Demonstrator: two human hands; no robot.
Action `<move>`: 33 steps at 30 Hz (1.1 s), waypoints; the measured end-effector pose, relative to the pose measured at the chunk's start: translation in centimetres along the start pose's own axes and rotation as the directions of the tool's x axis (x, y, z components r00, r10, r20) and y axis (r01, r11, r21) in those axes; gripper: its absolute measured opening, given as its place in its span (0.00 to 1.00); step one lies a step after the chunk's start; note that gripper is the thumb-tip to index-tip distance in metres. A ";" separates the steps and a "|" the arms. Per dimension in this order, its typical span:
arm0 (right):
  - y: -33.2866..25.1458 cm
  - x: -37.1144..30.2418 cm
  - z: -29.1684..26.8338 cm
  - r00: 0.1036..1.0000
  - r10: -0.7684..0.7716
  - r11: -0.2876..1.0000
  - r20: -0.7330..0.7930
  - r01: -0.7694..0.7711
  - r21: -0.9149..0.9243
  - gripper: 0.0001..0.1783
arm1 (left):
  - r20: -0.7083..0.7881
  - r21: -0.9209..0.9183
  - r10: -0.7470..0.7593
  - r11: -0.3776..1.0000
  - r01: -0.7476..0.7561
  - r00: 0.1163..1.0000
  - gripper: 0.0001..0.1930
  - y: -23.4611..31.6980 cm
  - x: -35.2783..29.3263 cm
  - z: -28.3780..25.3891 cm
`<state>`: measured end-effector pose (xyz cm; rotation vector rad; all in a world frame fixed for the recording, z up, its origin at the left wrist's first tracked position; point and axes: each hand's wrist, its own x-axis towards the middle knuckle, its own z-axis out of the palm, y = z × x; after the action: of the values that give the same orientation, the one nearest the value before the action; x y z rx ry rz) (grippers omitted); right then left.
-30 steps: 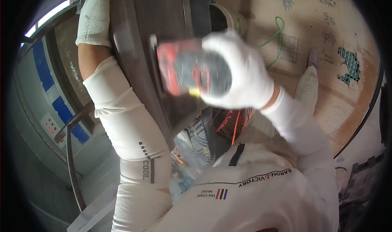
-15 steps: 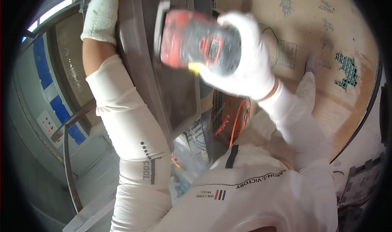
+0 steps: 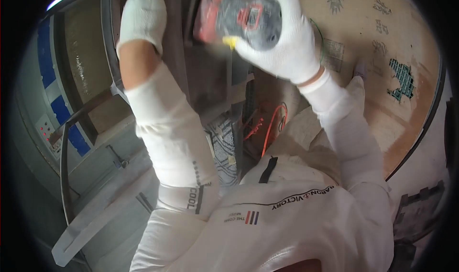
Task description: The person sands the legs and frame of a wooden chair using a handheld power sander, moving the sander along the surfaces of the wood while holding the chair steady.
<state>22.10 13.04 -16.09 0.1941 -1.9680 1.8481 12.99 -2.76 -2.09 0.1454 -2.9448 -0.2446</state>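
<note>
A red and dark grey power sander (image 3: 252, 19) is held in my right hand (image 3: 291, 42), which wears a white knit glove. My fingers wrap round its rounded grey rear end. Its red front (image 3: 210, 16) is at the surface of a long dark panel (image 3: 205, 76); whether its pad touches cannot be made out. A yellow part shows on the sander's near side. My left hand (image 3: 143, 16), in a white glove too, is at the panel's left side near the upper rim. Its fingertips run out of the picture, so its grip is hidden.
Brown board (image 3: 382, 119) with a torn patch covers the floor at right, and a green cord lies on it. Orange cable (image 3: 275, 128) hangs near my legs. At left are a bent metal rail (image 3: 64, 171), a pale beam (image 3: 95, 214) and a box with red lights (image 3: 48, 132).
My right hand has carried the sander farther away, toward the upper rim. My left hand has shifted right in the picture. The whole view has swung somewhat, uncovering more of the pale beam.
</note>
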 end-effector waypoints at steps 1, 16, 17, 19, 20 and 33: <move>0.7 0.7 0.3 0.999 -0.008 1.000 -0.043 0.008 0.000 0.37 | -0.018 0.058 0.012 0.998 -0.011 1.000 0.20 -0.3 -2.4 -0.2; -1.6 -6.9 0.8 0.996 -0.089 0.993 0.024 0.087 0.079 0.45 | -0.321 0.047 0.206 0.978 -0.202 0.924 0.18 -17.8 -25.2 -7.5; -1.7 -7.5 1.0 0.991 -0.127 0.991 0.031 0.126 0.044 0.45 | -0.208 0.160 0.337 0.938 -0.308 0.918 0.19 -15.7 -23.0 -7.4; -2.6 -8.9 0.8 0.983 -0.171 0.985 0.072 0.169 0.034 0.45 | 0.033 0.291 0.576 0.776 -0.559 0.817 0.21 -11.4 -18.2 -7.1; -3.0 -10.3 1.3 0.988 -0.148 0.982 0.045 0.142 0.124 0.45 | 0.137 0.164 0.453 0.867 -0.471 0.881 0.19 -14.4 -18.4 -7.2; -3.6 -9.4 1.1 0.971 -0.238 0.941 0.036 0.240 -0.240 0.42 | 0.109 0.112 0.439 0.886 -0.450 0.892 0.27 -16.1 -19.2 -7.3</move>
<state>31.72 9.85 -16.61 0.3477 -2.0529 1.4429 34.44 -17.55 -1.11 -0.5338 -2.9649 0.0170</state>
